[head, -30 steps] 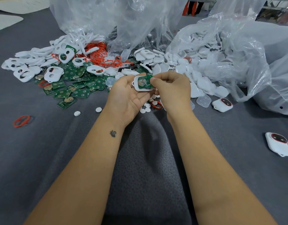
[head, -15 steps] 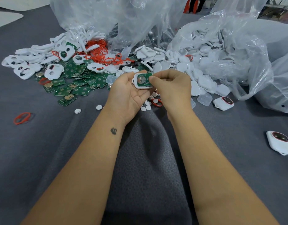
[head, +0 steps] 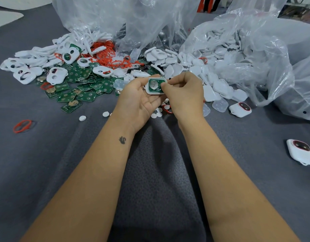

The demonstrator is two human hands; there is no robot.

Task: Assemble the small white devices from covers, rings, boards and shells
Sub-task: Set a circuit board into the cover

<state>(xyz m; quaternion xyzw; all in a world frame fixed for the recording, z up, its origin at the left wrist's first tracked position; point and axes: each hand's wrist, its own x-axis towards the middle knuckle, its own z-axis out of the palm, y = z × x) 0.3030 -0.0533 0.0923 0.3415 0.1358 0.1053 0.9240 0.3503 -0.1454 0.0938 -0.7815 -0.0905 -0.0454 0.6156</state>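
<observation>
Board (head: 155, 85) face-up in cover (head: 147, 89), long axis crosswise.

Small assembly workshop or factory bench, hand-assembly piecework. Work surface is a table covered in grey cloth (head: 46, 172). Bulk parts dumped loose in piles: green circuit boards (head: 84, 88) at 10 o'clock, white covers with cut-outs (head: 25, 74) further out at 10, a tangle of red rings (head: 107, 55) at 11, white shells (head: 211, 67) at 1 o'clock spilling from big clear plastic bags (head: 255, 49) across 12 to 2. Small white discs (head: 82, 118) scattered near centre. Finished white devices (head: 239, 109) set apart at 3 o'clock. Orange furniture legs, unclear what, at far 12.
</observation>
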